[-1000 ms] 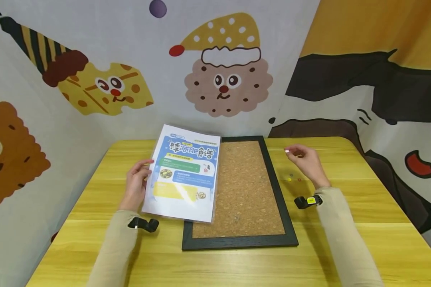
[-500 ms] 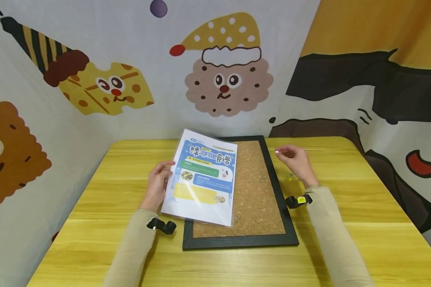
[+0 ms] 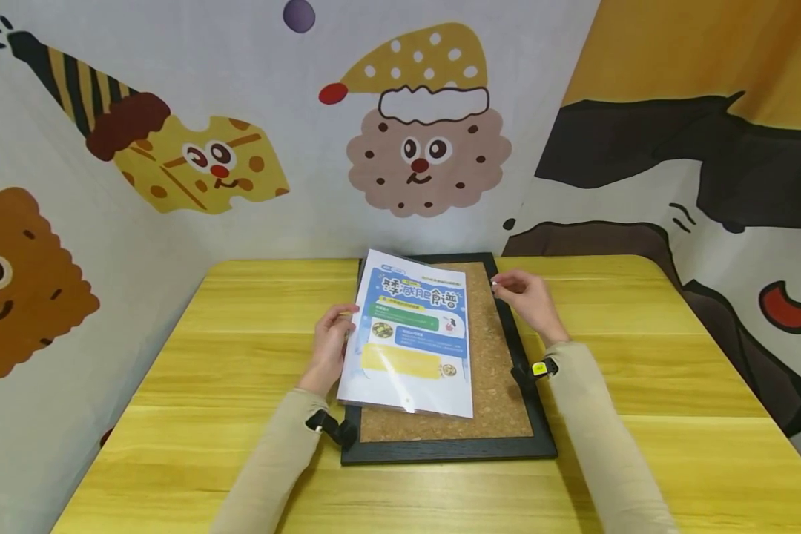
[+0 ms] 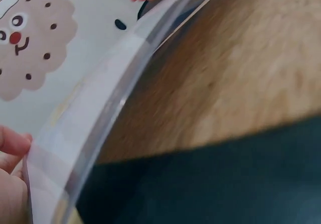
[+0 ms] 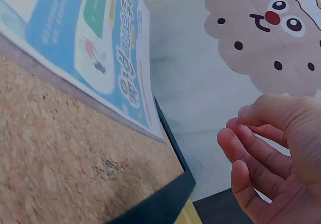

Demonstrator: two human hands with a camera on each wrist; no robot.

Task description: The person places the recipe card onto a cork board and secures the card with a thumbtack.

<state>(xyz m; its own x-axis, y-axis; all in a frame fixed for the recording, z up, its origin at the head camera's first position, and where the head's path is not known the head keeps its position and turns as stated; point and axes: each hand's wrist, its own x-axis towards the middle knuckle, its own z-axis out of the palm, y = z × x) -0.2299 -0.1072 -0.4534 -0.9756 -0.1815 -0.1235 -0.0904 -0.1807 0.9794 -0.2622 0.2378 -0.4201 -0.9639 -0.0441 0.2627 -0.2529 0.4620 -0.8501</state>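
Observation:
My left hand (image 3: 328,348) pinches the left edge of a laminated sheet (image 3: 417,337) printed in blue, green and yellow. The sheet slants over the left and middle of a corkboard (image 3: 500,393) with a black frame. In the left wrist view the sheet (image 4: 98,96) bows, its lower edge raised over the cork. My right hand (image 3: 529,302) pinches a small white pin (image 3: 495,283) between thumb and forefinger, above the board's upper right frame. In the right wrist view the fingertips of this hand (image 5: 276,148) meet, and the pin is hidden.
The board lies on a yellow wood-grain table (image 3: 647,371). Behind the table hangs a cloth (image 3: 254,233) printed with cartoon food. A rough mark (image 5: 111,170) shows in the cork near its upper right corner.
My left hand has carried the sheet rightward from the board's left side to over its middle. My right hand has moved left with the pin, from over the table to the board's frame.

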